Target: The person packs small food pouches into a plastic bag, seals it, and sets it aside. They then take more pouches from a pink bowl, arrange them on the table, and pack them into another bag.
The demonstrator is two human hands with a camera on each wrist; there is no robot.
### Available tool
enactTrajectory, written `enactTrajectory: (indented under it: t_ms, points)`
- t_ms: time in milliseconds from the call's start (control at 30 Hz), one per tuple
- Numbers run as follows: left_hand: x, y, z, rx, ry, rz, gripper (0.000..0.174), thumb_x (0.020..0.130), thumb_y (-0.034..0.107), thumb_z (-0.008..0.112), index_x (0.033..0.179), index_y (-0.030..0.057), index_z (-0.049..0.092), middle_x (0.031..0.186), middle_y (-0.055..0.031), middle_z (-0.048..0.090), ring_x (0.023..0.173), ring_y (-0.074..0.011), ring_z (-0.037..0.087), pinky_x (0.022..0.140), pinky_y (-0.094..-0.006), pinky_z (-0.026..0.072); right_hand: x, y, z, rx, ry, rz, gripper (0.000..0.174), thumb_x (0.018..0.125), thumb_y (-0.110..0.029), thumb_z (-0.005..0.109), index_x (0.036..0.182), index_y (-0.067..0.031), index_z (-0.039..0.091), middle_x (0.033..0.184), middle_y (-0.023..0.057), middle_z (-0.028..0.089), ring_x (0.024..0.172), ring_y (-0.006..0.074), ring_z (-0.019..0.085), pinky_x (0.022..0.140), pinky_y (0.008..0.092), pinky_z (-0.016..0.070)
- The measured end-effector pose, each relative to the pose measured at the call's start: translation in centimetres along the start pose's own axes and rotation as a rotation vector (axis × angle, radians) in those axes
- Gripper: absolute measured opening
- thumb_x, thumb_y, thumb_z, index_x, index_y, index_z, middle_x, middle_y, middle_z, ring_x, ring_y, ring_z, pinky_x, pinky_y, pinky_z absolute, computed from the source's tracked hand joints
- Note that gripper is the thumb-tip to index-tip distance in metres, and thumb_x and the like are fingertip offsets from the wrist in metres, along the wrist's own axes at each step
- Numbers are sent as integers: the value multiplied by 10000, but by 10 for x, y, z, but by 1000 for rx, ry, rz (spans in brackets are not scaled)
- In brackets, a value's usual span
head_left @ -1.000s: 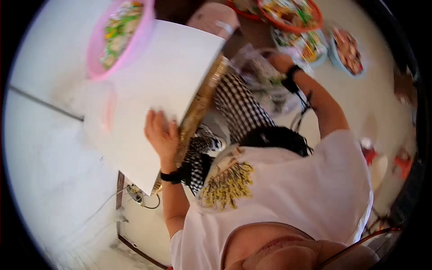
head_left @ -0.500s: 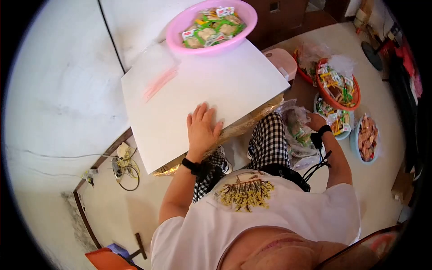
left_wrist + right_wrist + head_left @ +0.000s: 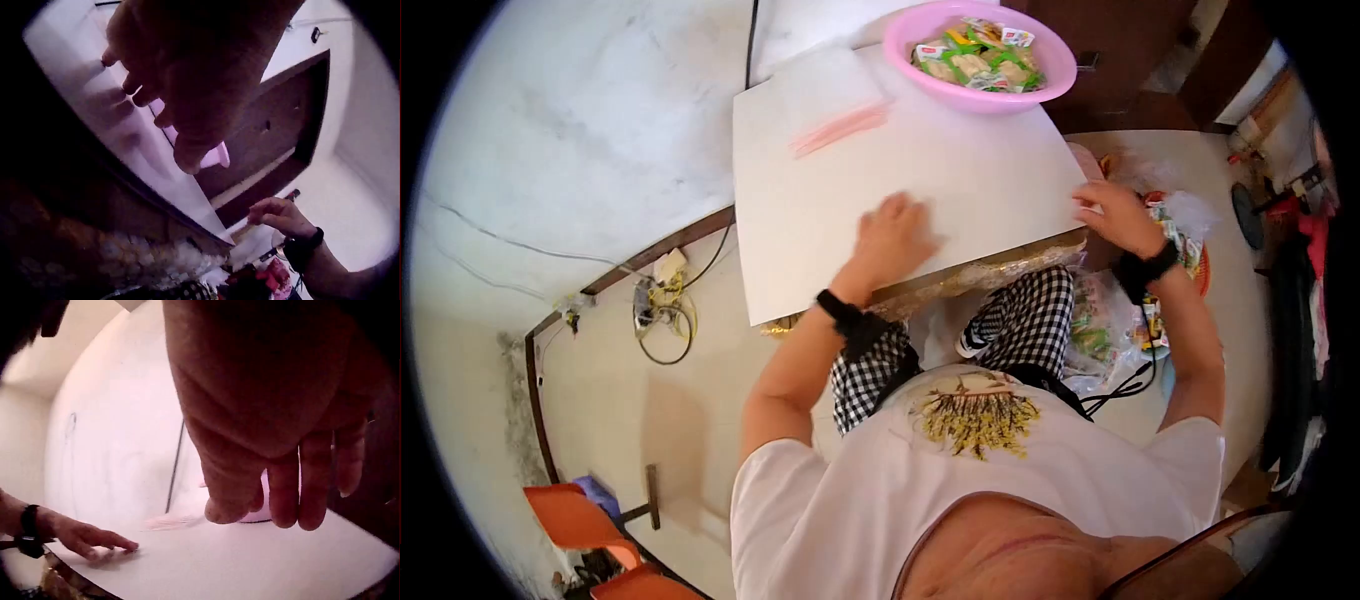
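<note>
My left hand [image 3: 895,235] lies flat with spread fingers on the white tabletop [image 3: 980,190], near its front edge. My right hand [image 3: 1115,215] hovers at the table's right edge with its fingers loose and nothing in it. A pink basin [image 3: 980,55] full of small snack packets stands at the far end of the table. The right wrist view shows the right hand [image 3: 281,456] above the tabletop [image 3: 250,562] and the left hand [image 3: 94,540] flat on it. In the left wrist view the left hand [image 3: 169,81] hangs over the table, with the right hand [image 3: 278,215] beyond.
A thin pink streak, perhaps clear bags [image 3: 840,128], lies on the table's far left part. Baskets of packets [image 3: 1190,250] and a plastic bag of snacks [image 3: 1100,330] sit on the floor at the right. Cables [image 3: 660,310] lie by the wall; orange chairs [image 3: 580,515] stand lower left.
My right hand has come up from the bag of snacks on the floor to the table's right edge. The left hand stays on the tabletop. The head view has swung round.
</note>
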State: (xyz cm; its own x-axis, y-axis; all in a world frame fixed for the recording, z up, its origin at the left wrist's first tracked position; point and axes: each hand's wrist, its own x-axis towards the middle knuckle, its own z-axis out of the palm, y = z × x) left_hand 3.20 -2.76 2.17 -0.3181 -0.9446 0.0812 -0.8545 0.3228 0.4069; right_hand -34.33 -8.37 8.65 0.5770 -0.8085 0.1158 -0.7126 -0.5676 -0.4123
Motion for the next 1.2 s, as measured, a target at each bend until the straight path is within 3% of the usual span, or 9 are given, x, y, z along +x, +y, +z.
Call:
enactTrajectory:
  t_ms: [100, 200, 433, 533, 633, 800, 933, 1033, 1200]
  points:
    - [-5, -48, -13, 190, -4, -176, 676, 837, 499, 605, 1351, 89, 445, 1438, -214, 356, 1358, -350, 299, 1009, -591, 302, 40, -39, 10, 21, -17, -195, 204, 814, -196, 643, 946, -41, 629, 887, 131, 618, 839, 315, 601, 737, 407, 474]
    - [-10, -72, -32, 207, -71, -458, 721, 863, 512, 545, 1429, 101, 366, 1523, -224, 234, 1422, -373, 184, 1065, -643, 187, 85, -57, 3, -113, 25, -252, 186, 818, -205, 630, 924, -52, 628, 876, 133, 608, 857, 320, 593, 737, 414, 465]
    - [-24, -86, -17, 282, 144, -411, 655, 882, 431, 532, 1418, 83, 386, 1507, -255, 250, 1403, -413, 210, 1047, -671, 176, 228, -3, -26, 57, 228, -101, 205, 759, -204, 626, 734, -1, 637, 691, 186, 631, 647, 312, 617, 635, 415, 483]
    - [-24, -83, -22, 294, 160, -401, 657, 878, 438, 534, 1412, 80, 399, 1500, -255, 266, 1393, -415, 231, 1047, -663, 186, 289, 37, -23, -179, -15, 60, 225, 761, -222, 689, 789, -3, 641, 723, 96, 654, 640, 180, 590, 598, 335, 470]
    - [-23, -82, -21, 297, 178, -397, 650, 876, 440, 536, 1403, 78, 417, 1495, -249, 282, 1388, -409, 249, 1048, -656, 193, 311, 32, -23, -299, -143, 184, 302, 715, -294, 721, 772, -6, 648, 710, 93, 654, 641, 188, 595, 607, 334, 476]
    - [-23, -87, -17, 296, 241, -374, 644, 870, 461, 533, 1364, 55, 456, 1472, -255, 312, 1371, -408, 264, 1026, -660, 206, 331, 41, -9, -400, -307, 365, 767, 531, -465, 848, 1068, 30, 613, 956, 179, 680, 861, 291, 659, 743, 353, 520]
    - [-24, -86, -17, 298, 234, -383, 641, 872, 459, 532, 1361, 50, 459, 1471, -247, 315, 1370, -402, 263, 1031, -653, 202, 341, 65, 8, -329, -372, 515, 742, 518, -399, 869, 1063, 39, 620, 952, 180, 683, 866, 284, 661, 771, 357, 522]
    - [-23, -85, -19, 295, 225, -385, 629, 874, 447, 537, 1364, 60, 459, 1477, -241, 313, 1374, -398, 264, 1041, -646, 197, 356, 98, 23, -295, -401, 506, 714, 510, -367, 873, 1045, 38, 630, 934, 184, 686, 858, 286, 665, 780, 361, 525]
    - [-23, -82, -22, 277, 228, -409, 600, 876, 425, 545, 1361, 81, 467, 1482, -225, 317, 1382, -383, 265, 1055, -631, 200, 338, 96, 15, -351, -122, 308, 619, 530, -327, 861, 983, 36, 647, 868, 190, 689, 821, 293, 668, 718, 358, 534]
